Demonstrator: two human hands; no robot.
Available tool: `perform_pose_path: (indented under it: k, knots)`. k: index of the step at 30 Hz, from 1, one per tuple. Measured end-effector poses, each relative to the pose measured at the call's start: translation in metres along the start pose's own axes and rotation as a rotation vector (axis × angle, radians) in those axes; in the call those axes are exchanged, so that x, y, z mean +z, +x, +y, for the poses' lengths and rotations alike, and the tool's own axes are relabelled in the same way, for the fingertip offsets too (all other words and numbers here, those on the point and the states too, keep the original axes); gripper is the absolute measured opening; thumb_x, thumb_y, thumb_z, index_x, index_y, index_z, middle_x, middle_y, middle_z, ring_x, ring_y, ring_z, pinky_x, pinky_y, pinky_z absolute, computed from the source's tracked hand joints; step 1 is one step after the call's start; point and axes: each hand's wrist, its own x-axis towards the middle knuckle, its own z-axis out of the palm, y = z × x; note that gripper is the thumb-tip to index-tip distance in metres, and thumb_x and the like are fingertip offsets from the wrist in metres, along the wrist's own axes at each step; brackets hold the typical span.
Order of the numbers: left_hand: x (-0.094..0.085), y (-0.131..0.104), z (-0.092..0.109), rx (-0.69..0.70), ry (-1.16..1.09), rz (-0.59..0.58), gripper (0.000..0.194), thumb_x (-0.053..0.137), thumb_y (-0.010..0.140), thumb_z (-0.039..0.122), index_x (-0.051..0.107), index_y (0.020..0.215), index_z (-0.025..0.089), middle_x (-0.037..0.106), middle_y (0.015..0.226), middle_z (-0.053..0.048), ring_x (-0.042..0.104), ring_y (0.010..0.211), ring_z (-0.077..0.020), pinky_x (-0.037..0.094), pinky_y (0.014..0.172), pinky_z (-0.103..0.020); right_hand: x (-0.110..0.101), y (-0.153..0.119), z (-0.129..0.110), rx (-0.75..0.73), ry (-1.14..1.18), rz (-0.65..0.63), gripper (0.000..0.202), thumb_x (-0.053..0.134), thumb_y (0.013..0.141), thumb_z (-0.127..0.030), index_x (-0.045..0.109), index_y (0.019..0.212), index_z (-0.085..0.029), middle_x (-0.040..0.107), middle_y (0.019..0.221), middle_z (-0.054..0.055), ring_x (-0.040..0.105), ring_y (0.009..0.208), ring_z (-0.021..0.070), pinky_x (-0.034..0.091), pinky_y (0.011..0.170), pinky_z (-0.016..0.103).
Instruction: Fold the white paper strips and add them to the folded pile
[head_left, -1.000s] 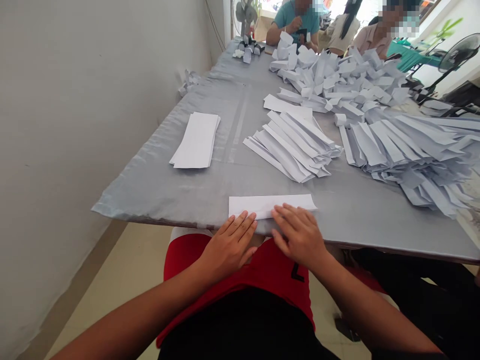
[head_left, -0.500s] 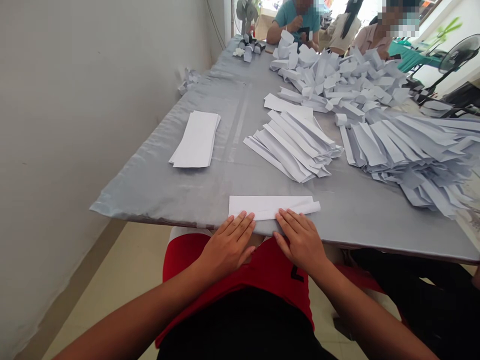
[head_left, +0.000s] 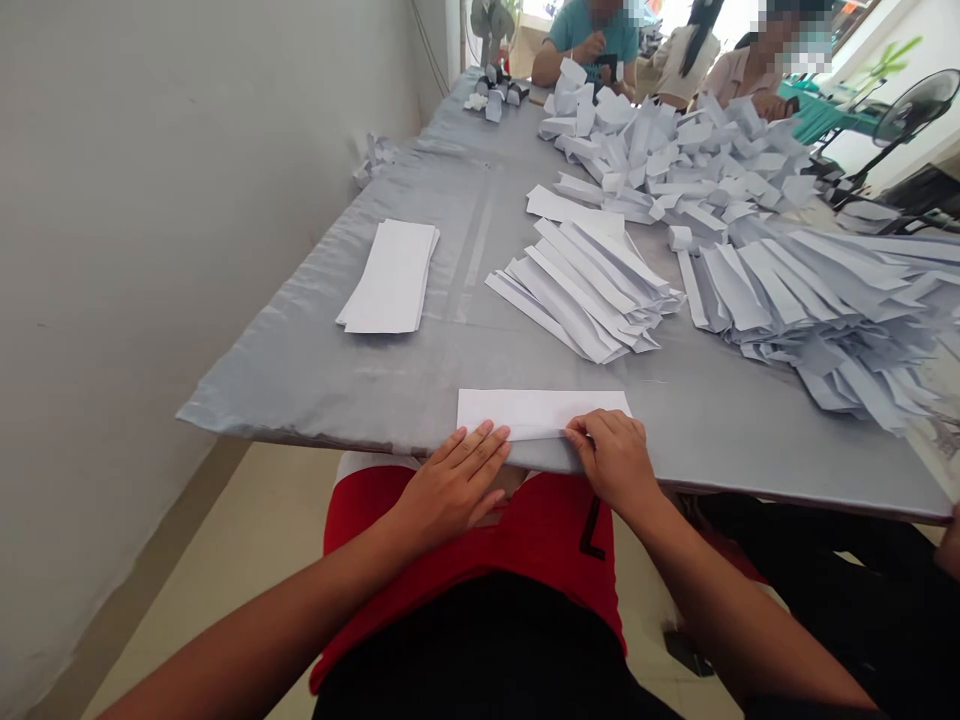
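paper strip [head_left: 525,404]: flat along the near edge of the gray table [head_left: 315,385]; near side looks turned up in a narrow fold; kept by the body, probably for easy working
left hand [head_left: 459,488]: fingers flat, side by side, thumb out; fingertips press the strip's near left part, likely bracing it against sliding
right hand [head_left: 616,455]: fingers curled; thumb and fingertips seem to pinch the strip's near fold, exact contact unclear
forearms [head_left: 739,595]: converge from both sides on the table's near edge
flat stack [head_left: 390,278]: table's left part; presumably within left reach
folded strips [head_left: 589,290]: table's middle; fanned, maybe to keep folds loose
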Motion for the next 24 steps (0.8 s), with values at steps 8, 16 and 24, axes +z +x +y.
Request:
perform_pose_path:
  k: [8, 16, 24]
  knots:
    - [-0.007, 0.023, -0.011, -0.187, 0.047, 0.191, 0.024, 0.053, 0.098, 0.019, 0.067, 0.118, 0.02, 0.077, 0.101, -0.005, 0.067, 0.101, -0.0221, 0.044, 0.094, -0.038, -0.004, 0.002, -0.005, -0.16, -0.052, 0.049, 0.025, 0.052, 0.103, -0.028, 0.068, 0.084, -0.022, 0.072, 0.087, 0.003, 0.057, 0.089, 0.0186, 0.031, 0.085, 0.033]
    - [-0.003, 0.019, -0.02, -0.175, -0.062, 0.118, 0.026, 0.052, 0.094, 0.008, 0.071, 0.099, 0.024, 0.073, 0.089, -0.001, 0.063, 0.085, -0.0175, 0.043, 0.079, -0.035, 0.004, -0.008, -0.004, -0.131, -0.051, -0.01, 0.028, 0.053, 0.102, -0.029, 0.069, 0.081, -0.023, 0.07, 0.078, 0.002, 0.056, 0.082, 0.0178, 0.032, 0.08, 0.033]
    - [0.001, 0.033, -0.025, -0.226, 0.04, 0.012, 0.027, 0.051, 0.095, 0.01, 0.07, 0.111, 0.02, 0.071, 0.085, -0.005, 0.061, 0.076, -0.0206, 0.046, 0.068, -0.035, 0.007, 0.005, -0.002, -0.076, -0.078, -0.052, 0.023, 0.054, 0.102, -0.028, 0.072, 0.088, -0.025, 0.071, 0.079, 0.001, 0.054, 0.079, 0.018, 0.031, 0.078, 0.033]
